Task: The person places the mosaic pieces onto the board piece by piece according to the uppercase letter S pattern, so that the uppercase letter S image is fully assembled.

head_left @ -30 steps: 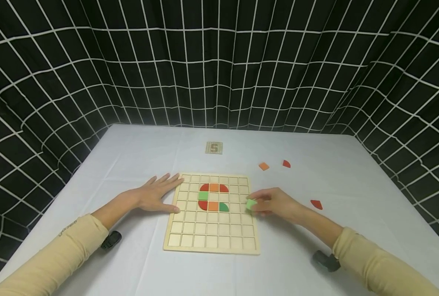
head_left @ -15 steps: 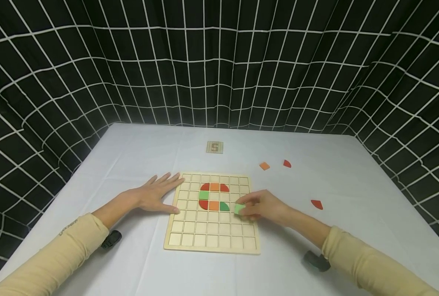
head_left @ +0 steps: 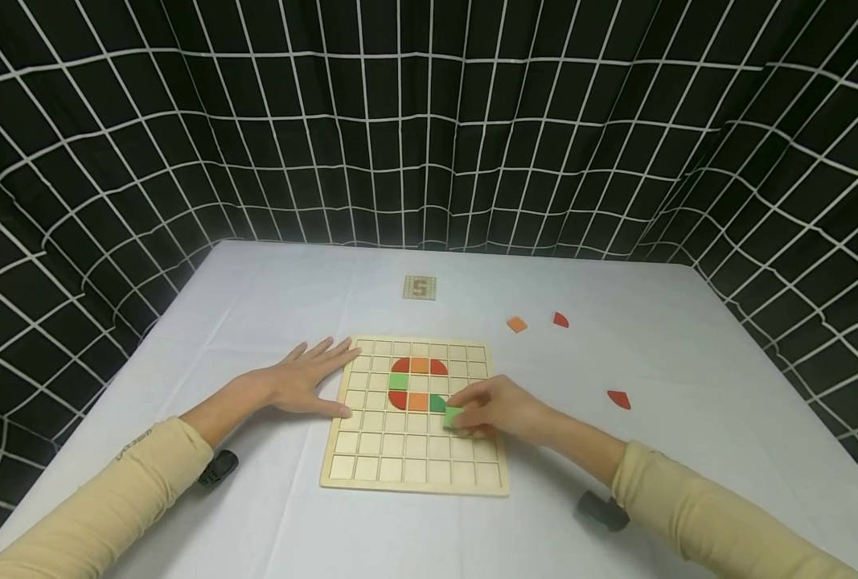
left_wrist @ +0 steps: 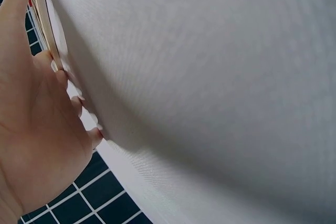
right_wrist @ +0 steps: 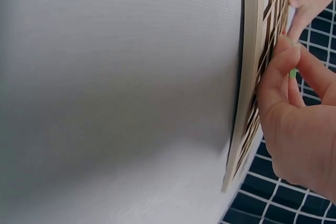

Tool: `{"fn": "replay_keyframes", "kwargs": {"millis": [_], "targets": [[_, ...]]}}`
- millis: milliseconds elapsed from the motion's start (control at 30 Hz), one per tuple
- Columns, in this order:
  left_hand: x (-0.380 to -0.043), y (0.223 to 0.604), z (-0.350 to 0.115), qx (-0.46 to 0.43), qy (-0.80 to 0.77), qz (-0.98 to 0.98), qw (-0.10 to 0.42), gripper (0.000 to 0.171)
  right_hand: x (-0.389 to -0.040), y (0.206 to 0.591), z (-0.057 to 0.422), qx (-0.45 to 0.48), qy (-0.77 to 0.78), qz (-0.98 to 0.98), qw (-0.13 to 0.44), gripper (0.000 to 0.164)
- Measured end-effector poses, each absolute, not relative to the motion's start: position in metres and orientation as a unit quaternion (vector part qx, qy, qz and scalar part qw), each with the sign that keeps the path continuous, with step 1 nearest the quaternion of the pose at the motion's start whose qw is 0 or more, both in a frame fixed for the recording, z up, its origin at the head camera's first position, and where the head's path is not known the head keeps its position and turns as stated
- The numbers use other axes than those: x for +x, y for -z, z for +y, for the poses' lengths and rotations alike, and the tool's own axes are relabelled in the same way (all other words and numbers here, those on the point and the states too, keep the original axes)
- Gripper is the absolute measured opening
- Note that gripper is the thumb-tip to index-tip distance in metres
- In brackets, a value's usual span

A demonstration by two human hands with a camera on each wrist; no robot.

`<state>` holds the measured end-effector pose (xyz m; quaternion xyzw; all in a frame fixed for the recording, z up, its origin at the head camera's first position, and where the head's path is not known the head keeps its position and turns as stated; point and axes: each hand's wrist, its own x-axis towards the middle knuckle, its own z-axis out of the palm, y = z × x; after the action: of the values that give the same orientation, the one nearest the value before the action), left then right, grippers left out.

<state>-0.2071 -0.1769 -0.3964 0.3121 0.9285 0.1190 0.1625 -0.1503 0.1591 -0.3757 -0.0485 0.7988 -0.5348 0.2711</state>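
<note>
A wooden grid board (head_left: 403, 469) lies on the white table. Set in its cells are red quarter-circle tiles (head_left: 397, 400), orange square tiles (head_left: 418, 401), a light green square tile (head_left: 399, 381) and a dark green quarter-circle tile (head_left: 437, 403). My right hand (head_left: 504, 408) pinches another light green square tile (head_left: 453, 417) between thumb and fingers, close over the board just below the dark green tile. In the right wrist view only a sliver of the held tile (right_wrist: 293, 73) shows. My left hand (head_left: 301, 382), fingers spread, rests at the board's left edge.
Right of the board lie a loose orange square tile (head_left: 517, 324) and two red quarter-circle tiles, one far (head_left: 561, 320) and one nearer (head_left: 619, 400). A small card with an S pattern (head_left: 420, 288) lies behind the board. Black gridded curtain (head_left: 429, 121) surrounds the table.
My right hand has moved left from the board's right edge, carrying the light green square tile over the board to beside the dark green tile. My left hand has stayed put.
</note>
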Motion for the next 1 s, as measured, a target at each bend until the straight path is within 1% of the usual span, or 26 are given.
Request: {"fn": "replay_keyframes", "kwargs": {"millis": [367,600,1000], "targets": [[-0.207,0.395,-0.176,0.312,-0.125,0.927,0.165,0.102,-0.148,0.372,0.148,-0.01,0.547,0.789,0.279,0.027],[-0.207,0.397,-0.178,0.311,-0.126,0.927,0.165,0.103,-0.147,0.371,0.141,0.012,0.515,0.817,0.259,0.021],[-0.207,0.398,-0.178,0.313,-0.131,0.927,0.164,0.103,-0.15,0.372,0.141,0.027,0.512,0.817,0.264,0.016]]}}
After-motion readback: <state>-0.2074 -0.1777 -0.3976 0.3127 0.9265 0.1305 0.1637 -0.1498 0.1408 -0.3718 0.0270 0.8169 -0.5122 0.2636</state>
